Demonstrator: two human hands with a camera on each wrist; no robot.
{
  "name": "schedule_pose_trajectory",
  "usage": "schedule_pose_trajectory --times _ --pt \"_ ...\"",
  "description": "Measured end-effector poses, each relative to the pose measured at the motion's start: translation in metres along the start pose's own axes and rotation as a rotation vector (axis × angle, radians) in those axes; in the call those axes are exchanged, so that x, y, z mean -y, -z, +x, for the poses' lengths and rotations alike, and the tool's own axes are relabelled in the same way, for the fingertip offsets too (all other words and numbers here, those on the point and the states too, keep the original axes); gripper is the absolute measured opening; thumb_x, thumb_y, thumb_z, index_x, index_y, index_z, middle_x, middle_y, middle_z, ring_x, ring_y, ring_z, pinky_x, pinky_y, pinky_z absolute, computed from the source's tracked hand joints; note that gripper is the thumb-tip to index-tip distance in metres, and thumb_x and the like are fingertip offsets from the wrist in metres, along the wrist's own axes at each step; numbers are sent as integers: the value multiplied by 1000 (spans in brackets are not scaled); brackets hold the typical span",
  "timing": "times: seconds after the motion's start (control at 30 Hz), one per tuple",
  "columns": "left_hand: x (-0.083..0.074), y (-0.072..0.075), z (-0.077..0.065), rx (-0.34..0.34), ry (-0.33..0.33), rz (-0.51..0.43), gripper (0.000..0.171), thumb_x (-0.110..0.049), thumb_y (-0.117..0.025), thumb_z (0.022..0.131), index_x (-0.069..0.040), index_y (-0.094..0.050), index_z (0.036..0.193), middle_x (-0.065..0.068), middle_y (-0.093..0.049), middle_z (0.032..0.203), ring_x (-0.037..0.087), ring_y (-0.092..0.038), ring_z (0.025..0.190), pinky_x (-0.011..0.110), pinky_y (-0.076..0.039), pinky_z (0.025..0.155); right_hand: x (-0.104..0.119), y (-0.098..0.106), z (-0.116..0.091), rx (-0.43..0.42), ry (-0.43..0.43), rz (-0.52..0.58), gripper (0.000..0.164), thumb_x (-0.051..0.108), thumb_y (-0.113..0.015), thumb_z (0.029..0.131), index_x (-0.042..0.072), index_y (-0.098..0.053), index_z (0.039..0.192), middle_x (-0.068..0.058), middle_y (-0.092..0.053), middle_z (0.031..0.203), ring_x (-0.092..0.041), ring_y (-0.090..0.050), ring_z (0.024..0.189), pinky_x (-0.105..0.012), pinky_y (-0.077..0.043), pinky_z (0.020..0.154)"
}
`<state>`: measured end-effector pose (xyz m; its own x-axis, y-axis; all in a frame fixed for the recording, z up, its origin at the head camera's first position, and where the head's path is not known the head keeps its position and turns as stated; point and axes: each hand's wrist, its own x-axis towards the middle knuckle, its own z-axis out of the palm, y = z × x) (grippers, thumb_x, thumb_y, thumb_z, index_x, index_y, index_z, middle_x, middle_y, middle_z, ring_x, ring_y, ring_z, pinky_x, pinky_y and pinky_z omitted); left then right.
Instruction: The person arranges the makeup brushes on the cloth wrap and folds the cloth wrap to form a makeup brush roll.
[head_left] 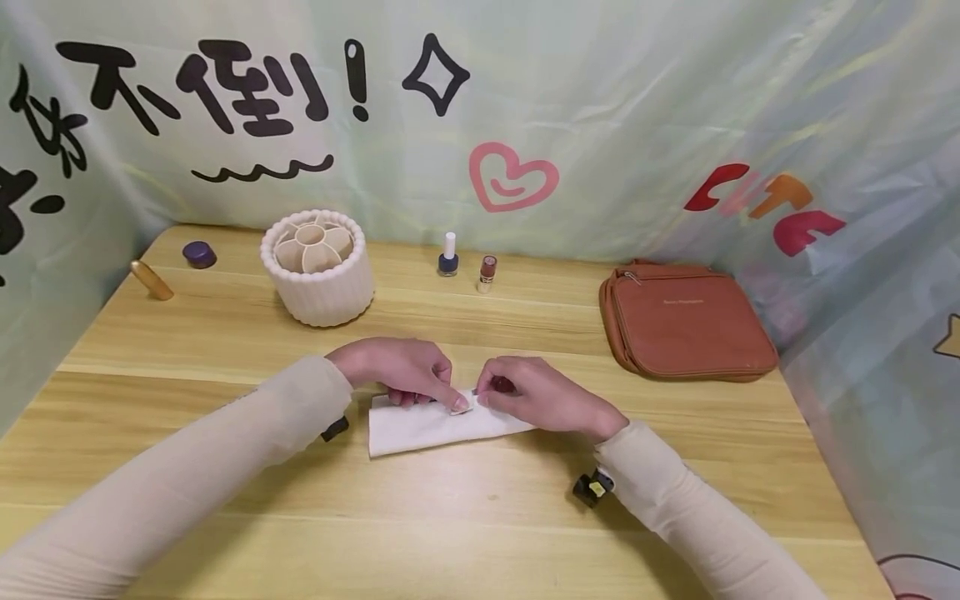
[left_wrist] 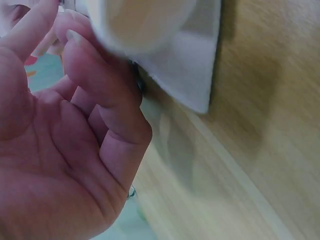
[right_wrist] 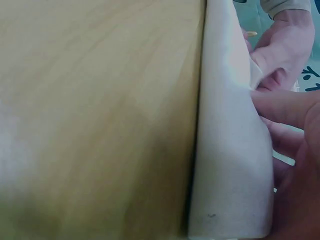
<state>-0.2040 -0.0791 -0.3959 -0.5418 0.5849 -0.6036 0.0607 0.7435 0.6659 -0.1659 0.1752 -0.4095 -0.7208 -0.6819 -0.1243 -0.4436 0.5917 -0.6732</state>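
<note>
A white, flat, soft pouch-like piece (head_left: pixel 420 431) lies long side across the table in front of me. My left hand (head_left: pixel 405 368) pinches its far edge, thumb on top near the middle and fingers curled behind. Just to the right, my right hand (head_left: pixel 543 393) pinches the same edge between thumb and fingertips. In the left wrist view, a lifted part of the white piece (left_wrist: pixel 185 70) stands beside the curled fingers (left_wrist: pixel 107 95). The right wrist view shows its smooth rounded side (right_wrist: pixel 225 150), with the right thumb (right_wrist: pixel 280 106) against the edge.
Behind the hands stand a white ribbed organizer (head_left: pixel 322 292), a dark nail polish bottle (head_left: pixel 448 263) and a lipstick (head_left: pixel 487 273). A brown zipped case (head_left: pixel 693 325) lies at right. A gold tube (head_left: pixel 153 281) and a purple round jar (head_left: pixel 199 254) sit far left.
</note>
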Motion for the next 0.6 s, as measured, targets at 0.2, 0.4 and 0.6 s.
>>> schedule_pose_trajectory --times 0.2,0.4,0.6 --pt "4 2 0 -88 -132 -54 31 -42 -81 99 -18 -67 110 -2 -60 83 13 -51 67 24 -42 58 2 -2 2 -77 -87 57 6 16 -67 108 14 -73 107 4 -68 90 -11 -58 82 -25 -50 74" --pt "11 1 4 -112 -239 -61 27 -35 -82 100 -20 -71 121 2 -68 109 17 -59 83 28 -51 63 2 -1 3 -108 -145 62 6 17 -70 107 15 -75 105 4 -72 91 -12 -61 83 -27 -51 77" --pt "15 -4 5 -177 -271 -34 12 -22 -71 108 -19 -76 118 0 -73 109 15 -65 87 31 -59 65 -2 1 8 -16 -183 90 13 25 -73 106 14 -78 108 3 -73 94 -11 -61 87 -27 -50 80"
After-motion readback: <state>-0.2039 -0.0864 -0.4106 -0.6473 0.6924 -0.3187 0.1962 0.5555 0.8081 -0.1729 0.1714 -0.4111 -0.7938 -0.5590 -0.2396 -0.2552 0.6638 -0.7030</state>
